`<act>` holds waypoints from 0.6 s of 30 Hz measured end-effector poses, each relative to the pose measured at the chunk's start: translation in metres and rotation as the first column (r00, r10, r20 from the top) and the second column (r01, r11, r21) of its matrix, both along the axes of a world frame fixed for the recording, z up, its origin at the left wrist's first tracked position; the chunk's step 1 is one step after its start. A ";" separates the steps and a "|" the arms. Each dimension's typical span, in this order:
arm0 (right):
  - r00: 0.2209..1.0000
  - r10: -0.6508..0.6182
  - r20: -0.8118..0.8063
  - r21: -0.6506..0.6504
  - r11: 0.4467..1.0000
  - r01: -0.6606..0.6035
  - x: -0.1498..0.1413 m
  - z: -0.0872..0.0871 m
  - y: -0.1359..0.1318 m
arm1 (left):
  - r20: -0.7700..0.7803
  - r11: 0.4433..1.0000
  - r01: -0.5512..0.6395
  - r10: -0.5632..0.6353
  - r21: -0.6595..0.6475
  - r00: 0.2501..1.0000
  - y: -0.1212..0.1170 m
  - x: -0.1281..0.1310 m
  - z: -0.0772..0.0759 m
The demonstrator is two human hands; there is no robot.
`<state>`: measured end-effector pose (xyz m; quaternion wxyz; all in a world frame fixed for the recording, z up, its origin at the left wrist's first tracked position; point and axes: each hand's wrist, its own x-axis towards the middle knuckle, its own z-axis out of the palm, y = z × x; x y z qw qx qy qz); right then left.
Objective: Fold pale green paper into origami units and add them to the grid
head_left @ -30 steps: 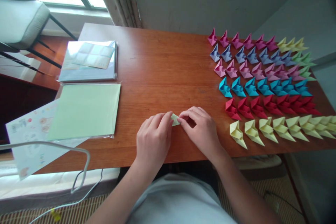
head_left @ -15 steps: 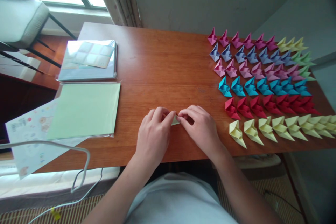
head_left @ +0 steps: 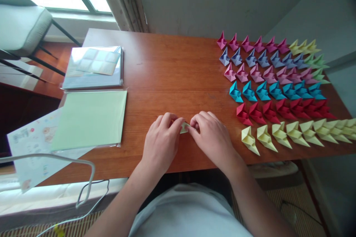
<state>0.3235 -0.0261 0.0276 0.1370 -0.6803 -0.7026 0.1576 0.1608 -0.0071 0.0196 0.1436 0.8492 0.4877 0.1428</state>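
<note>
A small pale green folded paper piece (head_left: 184,128) lies on the wooden table (head_left: 172,70), pinched from both sides. My left hand (head_left: 162,142) is closed on its left end, fingers curled. My right hand (head_left: 210,136) is closed on its right end, and most of the paper is hidden under the fingers. To the right of my hands, several rows of finished folded paper shapes (head_left: 275,85) stand in pink, lilac-blue, cyan, red and pale yellow. The nearest one is a pale yellow shape (head_left: 249,140).
A stack of pale green paper sheets (head_left: 90,118) in a clear sleeve lies at the left, with a glossy paper pack (head_left: 94,67) behind it. A printed sheet (head_left: 32,148) overhangs the left edge. A chair (head_left: 22,22) stands by the window; a white cable (head_left: 83,189) hangs below.
My hands have drawn closer together over the paper piece, covering more of it. The view has shifted slightly.
</note>
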 end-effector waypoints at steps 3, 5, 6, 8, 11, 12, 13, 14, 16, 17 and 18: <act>1.000 0.021 -0.018 0.000 1.000 -0.021 -0.001 0.002 0.000 | 0.030 1.000 0.012 -0.011 -0.027 0.999 0.002 -0.002 0.001; 0.999 0.027 -0.023 0.010 1.000 -0.026 -0.002 0.002 -0.002 | 0.046 0.999 0.020 -0.018 -0.037 0.999 0.003 -0.003 0.002; 0.999 0.026 -0.028 0.013 1.000 -0.026 -0.003 0.002 -0.003 | 0.056 0.999 0.026 -0.024 -0.041 0.998 0.004 -0.004 0.002; 0.998 0.031 -0.058 0.009 1.000 -0.030 -0.004 0.002 -0.004 | 0.086 0.998 0.041 -0.036 -0.051 0.996 0.006 -0.005 0.002; 0.986 0.059 -0.159 0.021 0.998 -0.056 -0.003 0.003 -0.004 | 0.148 0.995 0.053 -0.040 -0.084 0.988 0.009 -0.008 0.004; 0.977 0.076 -0.201 0.041 0.997 -0.069 -0.001 0.004 -0.003 | 0.175 0.992 0.053 -0.033 -0.111 0.984 0.009 -0.009 0.005; 0.964 0.100 -0.245 0.071 0.994 -0.085 0.000 0.006 -0.002 | 0.203 0.988 0.054 -0.024 -0.143 0.979 0.010 -0.011 0.007; 0.949 0.128 -0.288 0.103 0.989 -0.102 0.002 0.008 -0.002 | 0.233 0.982 0.062 -0.019 -0.178 0.972 0.010 -0.012 0.009; 0.911 0.188 -0.368 0.160 0.978 -0.137 0.006 0.014 0.000 | 0.293 0.961 0.111 -0.034 -0.251 0.956 0.011 -0.015 0.015; 0.889 0.209 -0.407 0.180 0.973 -0.146 0.008 0.017 0.000 | 0.320 0.949 0.144 -0.049 -0.281 0.946 0.012 -0.016 0.018; 0.869 0.218 -0.445 0.193 0.970 -0.145 0.008 0.020 0.000 | 0.345 0.935 0.178 -0.065 -0.307 0.936 0.013 -0.017 0.021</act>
